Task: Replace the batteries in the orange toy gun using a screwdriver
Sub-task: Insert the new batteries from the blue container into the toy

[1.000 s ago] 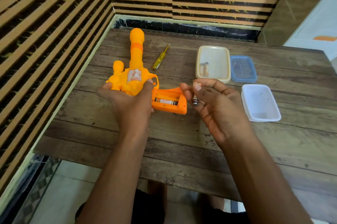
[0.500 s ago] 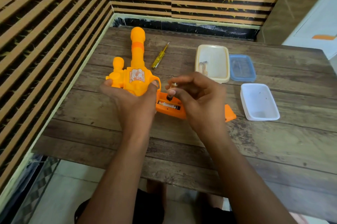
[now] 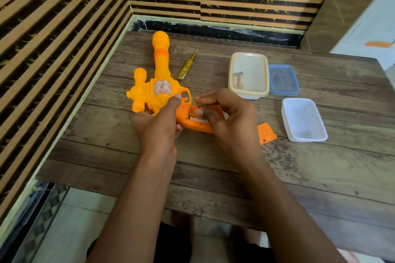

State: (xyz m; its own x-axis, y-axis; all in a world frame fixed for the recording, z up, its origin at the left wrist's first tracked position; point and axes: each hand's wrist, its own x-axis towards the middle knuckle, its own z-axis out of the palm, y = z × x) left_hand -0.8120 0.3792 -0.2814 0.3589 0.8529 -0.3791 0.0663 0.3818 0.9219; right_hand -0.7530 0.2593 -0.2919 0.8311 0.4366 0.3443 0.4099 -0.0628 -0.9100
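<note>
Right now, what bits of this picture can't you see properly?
All in the head view:
- Battery compartment in the toy gun grip: fingers of the right hand cover most of it, so whether they pinch a battery is hidden.
- Battery cover: one end sits behind the right hand.
- Things in the cream tub: too small and blurred; perhaps batteries.
- Specks in the white tub: too small to name.

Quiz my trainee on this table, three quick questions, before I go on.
1. True or false: the left grip holds the screwdriver.
2. Where is the toy gun's loose battery cover? A in the white tub; B on the table, right of the right grip; C screwed onto the handle.
3. What colour is the tub with batteries in it?
Key: 1 false; 2 B; 3 cream.
</note>
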